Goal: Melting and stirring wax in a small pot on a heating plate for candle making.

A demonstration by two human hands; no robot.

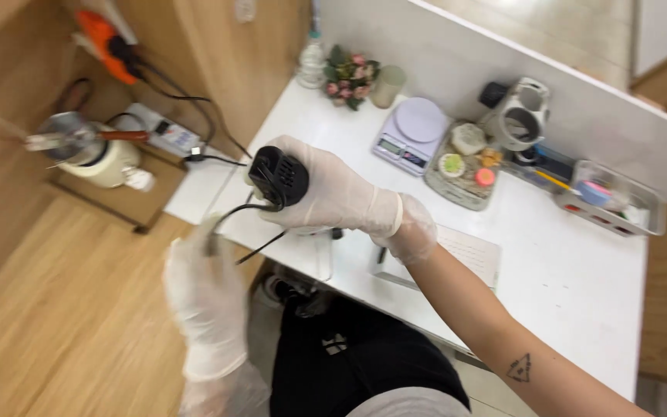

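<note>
So from my head cam: my right hand [332,194] in a thin white glove is wrapped tight around a black corded tool [278,176], fingers closed around its body, holding it up over the left edge of the white table [573,286]. The vented black end pokes out of my fist toward the left and slightly up, so the long axis runs roughly left-right in the view, with the rest of the body buried in my palm. Its black cord [250,210] drops out below the fist and loops down and left.

My left hand [208,297], also gloved, is lower and off to the left, over the wooden floor [63,324]. It's motion-blurred, so I can't tell how far the fingers are spread or whether they've pinched anything; the cord's loop ends right by its fingertips. So the tool sits up and to the right of the left hand, and the right hand is the one that's on it.

Further back on the table: a pale lilac digital scale [412,133] with a round platform, a small tray of round coloured bits [463,166] next to it, a clear box of pens and bits [610,199] at right, a tiny flower pot [349,77] near the wall. A white power strip [160,130] lies on the low shelf at left.
</note>
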